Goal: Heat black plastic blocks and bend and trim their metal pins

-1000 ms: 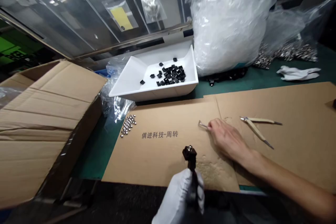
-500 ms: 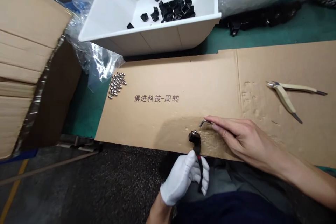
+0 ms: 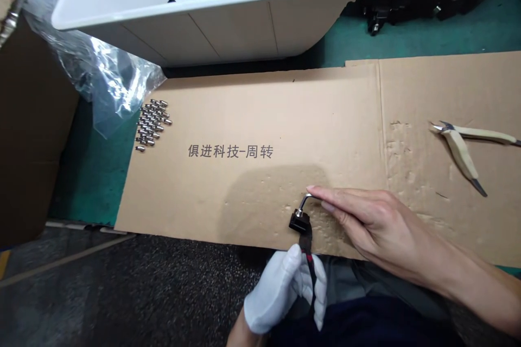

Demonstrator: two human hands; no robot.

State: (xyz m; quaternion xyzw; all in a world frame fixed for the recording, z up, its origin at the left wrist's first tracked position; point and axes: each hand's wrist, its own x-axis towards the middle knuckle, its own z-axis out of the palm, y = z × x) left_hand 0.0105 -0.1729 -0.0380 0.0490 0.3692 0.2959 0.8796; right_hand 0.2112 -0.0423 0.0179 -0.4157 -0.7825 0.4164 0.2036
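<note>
My left hand [image 3: 287, 287], in a white glove, is closed around a dark strap-like handle with a bit of red on it. At the handle's upper end is a black block [image 3: 299, 221] with a small silver fitting on top, over the lower edge of the cardboard. Bare, my right hand [image 3: 366, 217] pinches a bent metal hex key [image 3: 306, 199]; the key's short end meets the silver fitting. Several small silver metal pieces [image 3: 151, 123] lie grouped at the cardboard's left end.
Behind the cardboard sheet [image 3: 244, 108] stands a white bin [image 3: 228, 30] with black blocks inside. Cutters with cream handles [image 3: 462, 154] lie at right. Crumpled clear plastic [image 3: 118, 81] and a cardboard box [image 3: 28, 119] are at left. Black parts [image 3: 427, 5] lie at back right.
The hex key's tip has come down from beside the black block onto its silver fitting. The view has moved closer, so the bin and box sit further out of frame.
</note>
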